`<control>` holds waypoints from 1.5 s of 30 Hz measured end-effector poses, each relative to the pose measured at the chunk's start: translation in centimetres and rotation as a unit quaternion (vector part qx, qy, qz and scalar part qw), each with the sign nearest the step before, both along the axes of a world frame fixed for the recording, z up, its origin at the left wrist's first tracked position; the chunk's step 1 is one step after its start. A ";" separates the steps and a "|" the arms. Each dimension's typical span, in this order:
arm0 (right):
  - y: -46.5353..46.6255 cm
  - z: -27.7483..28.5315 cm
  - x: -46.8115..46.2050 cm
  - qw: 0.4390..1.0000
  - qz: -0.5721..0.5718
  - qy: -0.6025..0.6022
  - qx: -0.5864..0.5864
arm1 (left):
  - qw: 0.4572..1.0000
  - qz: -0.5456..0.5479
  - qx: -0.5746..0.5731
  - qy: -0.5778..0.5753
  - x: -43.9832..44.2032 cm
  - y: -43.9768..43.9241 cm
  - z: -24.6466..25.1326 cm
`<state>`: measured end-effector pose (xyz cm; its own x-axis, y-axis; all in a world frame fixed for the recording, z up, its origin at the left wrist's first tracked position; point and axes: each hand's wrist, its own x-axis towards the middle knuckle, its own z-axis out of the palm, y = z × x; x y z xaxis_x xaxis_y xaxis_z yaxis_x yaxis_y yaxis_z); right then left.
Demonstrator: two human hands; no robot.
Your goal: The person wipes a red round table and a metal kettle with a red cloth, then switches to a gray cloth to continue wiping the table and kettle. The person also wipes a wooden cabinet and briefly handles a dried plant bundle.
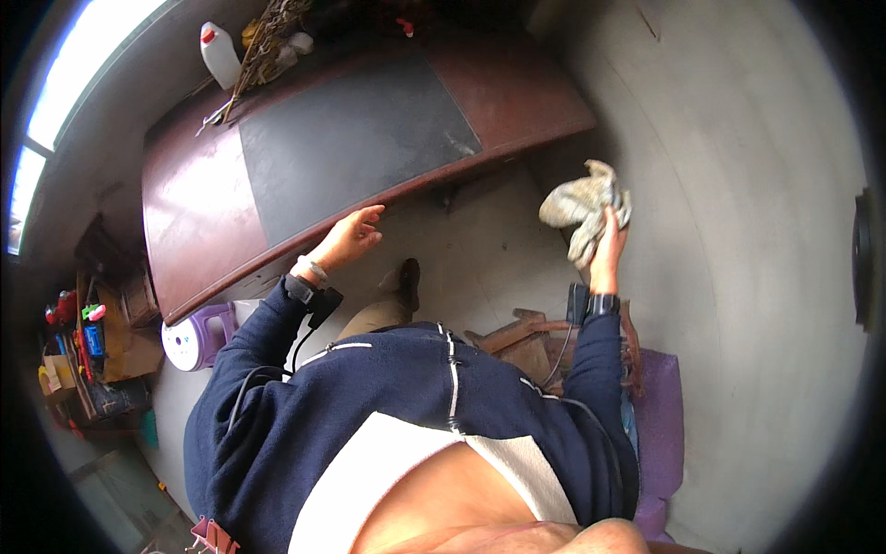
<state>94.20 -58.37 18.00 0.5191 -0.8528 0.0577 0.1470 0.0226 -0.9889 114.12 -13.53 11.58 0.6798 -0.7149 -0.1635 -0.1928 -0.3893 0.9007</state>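
Note:
A crumpled, stained cloth is gripped in my right hand, raised beside the wall, to the right of the desk. My left hand has its fingers apart and slightly bent, with nothing in them. It is at the front edge of a dark red wooden desk; whether it touches the edge I cannot tell. A black panel covers the middle of the desktop, and light glares off its left part.
A white plastic bottle with a red cap and dried stalks stand at the desk's back left. Below the desk's left corner is a purple and white stool. A wooden chair and a purple item are near my right arm.

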 end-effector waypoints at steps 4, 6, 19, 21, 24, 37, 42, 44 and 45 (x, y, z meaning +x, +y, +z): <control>-8.5 0.9 10.1 0.993 -0.071 -0.090 -0.021 | 0.997 0.053 -0.059 -0.011 6.1 -5.4 -1.3; -12.3 0.9 14.7 0.991 -0.089 -0.090 -0.051 | 0.994 0.082 -0.058 -0.038 8.6 -9.0 -1.7; -29.0 -16.8 32.8 0.720 -0.006 0.459 -0.521 | 0.924 0.320 0.036 -0.206 13.6 -18.9 -4.5; -26.6 -17.0 33.4 0.747 0.018 0.421 -0.515 | 0.907 0.371 0.028 -0.197 12.5 -18.7 -4.7; -17.5 -15.3 33.9 0.721 0.074 0.403 -0.559 | 0.874 0.444 0.008 -0.195 11.1 -18.1 -4.1; 5.6 -11.2 34.6 0.773 0.528 0.029 -0.351 | 0.837 0.459 0.044 -0.296 9.4 -14.2 -2.6; -18.9 -7.9 36.2 0.960 0.232 0.110 -0.111 | 0.848 0.427 0.103 -0.296 10.8 -16.9 -5.6; -26.0 -9.0 38.7 0.940 0.042 0.215 -0.261 | 0.841 0.431 0.140 -0.294 11.1 -17.6 -6.9; -27.9 -10.1 39.5 0.915 -0.017 0.277 -0.294 | 0.833 0.434 0.170 -0.298 11.1 -17.8 -7.6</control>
